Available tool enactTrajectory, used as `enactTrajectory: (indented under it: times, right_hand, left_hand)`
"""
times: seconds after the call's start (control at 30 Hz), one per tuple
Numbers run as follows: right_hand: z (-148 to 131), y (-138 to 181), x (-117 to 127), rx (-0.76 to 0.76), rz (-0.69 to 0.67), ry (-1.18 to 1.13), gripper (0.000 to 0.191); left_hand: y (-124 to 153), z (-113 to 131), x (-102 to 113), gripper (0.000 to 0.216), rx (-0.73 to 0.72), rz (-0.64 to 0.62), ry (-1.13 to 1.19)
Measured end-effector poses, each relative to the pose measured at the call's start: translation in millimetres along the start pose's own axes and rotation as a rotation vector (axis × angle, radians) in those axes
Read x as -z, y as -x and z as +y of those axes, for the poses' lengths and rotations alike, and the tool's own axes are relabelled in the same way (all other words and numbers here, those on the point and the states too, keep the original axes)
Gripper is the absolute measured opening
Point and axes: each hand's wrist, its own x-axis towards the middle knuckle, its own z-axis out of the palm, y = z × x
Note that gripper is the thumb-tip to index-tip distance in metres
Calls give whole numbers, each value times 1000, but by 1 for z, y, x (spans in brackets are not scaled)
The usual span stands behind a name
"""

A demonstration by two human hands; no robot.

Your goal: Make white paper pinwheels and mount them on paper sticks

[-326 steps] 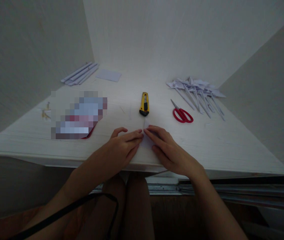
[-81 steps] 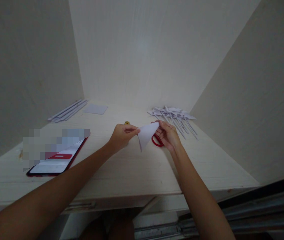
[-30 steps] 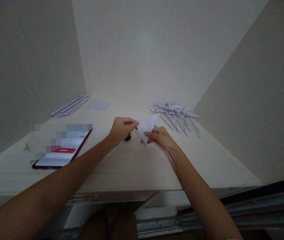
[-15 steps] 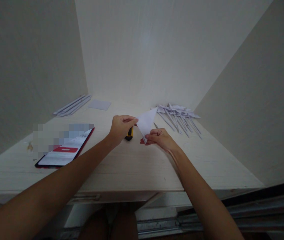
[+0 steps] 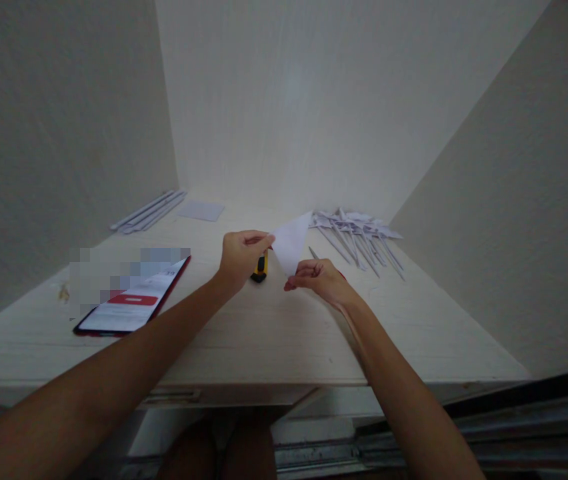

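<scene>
Fingers of the left hand (image 5: 239,256) pinch the white paper (image 5: 291,240) by its left corner, above the surface (image 5: 244,347); the right hand (image 5: 320,276) curls at its lower tip, grip unclear. Seemingly a shaping step; the next move needs steady left support.

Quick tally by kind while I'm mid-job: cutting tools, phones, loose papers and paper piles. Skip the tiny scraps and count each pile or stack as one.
Cutting tools: 2 (yellow utility knife; scissors, mostly hidden)
Phones: 1 (phone)
Loose papers: 2 (held paper; flat paper)
Paper piles: 2 (rolled paper sticks; paper shapes with sticks)
Total: 7
</scene>
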Motion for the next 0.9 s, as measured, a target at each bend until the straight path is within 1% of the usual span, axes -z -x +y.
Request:
enactTrajectory:
  times: [0.1, 0.17, 0.23, 0.3, 0.43, 0.5, 0.63, 0.8, 0.9]
  right_hand:
    - [-2, 2, -1, -38, -42, 37, 14]
    - [-1, 3, 0, -79, -97, 60, 23]
    - [0, 2, 5, -78, -102, 72, 29]
    - [1, 1, 10, -38, -25, 71, 29]
    - [4, -4, 16, 35, 199, 69, 23]
    - [7, -6, 15, 39, 245, 66, 17]
    - [12, -8, 8, 18, 199, 82, 13]
    - [11, -6, 6, 143, 143, 188, 11]
    - [12, -7, 7, 180, 125, 248, 9]
  left_hand:
    - [-1, 0, 1, 6, -16, 41, 22]
    - [-3, 0, 2, 5, -26, 103, 37]
    - [-5, -1, 4, 4, -28, 134, 24]
    - [-6, -2, 5, 3, -32, 109, -7]
    - [-3, -3, 3, 6, -31, 43, -15]
    - [-1, -3, 1, 8, -21, 15, -11]
    - [2, -2, 0, 10, -5, -16, 3]
    - [1, -3, -1, 12, 9, -7, 37]
    - [1, -2, -2, 11, 6, 4, 41]
